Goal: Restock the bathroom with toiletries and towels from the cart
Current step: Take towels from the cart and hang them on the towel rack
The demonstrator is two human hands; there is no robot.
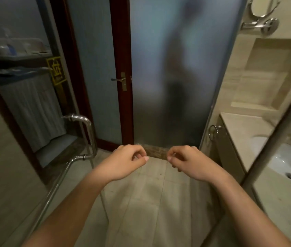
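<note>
A: 2 hands up: left hand (126, 162), right hand (192, 163). Holding anything?
B: Nothing; fingers on both curl inward. The cart (28, 97), blurry, stands far left, well apart from them.

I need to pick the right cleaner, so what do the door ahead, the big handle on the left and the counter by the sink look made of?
Door: frosted glass, only blurred shapes show through. Handle: polished metal, probably steel or chrome, with bright reflections. Counter: smooth beige stone or a stone look-alike; the blur leaves that open.
</note>
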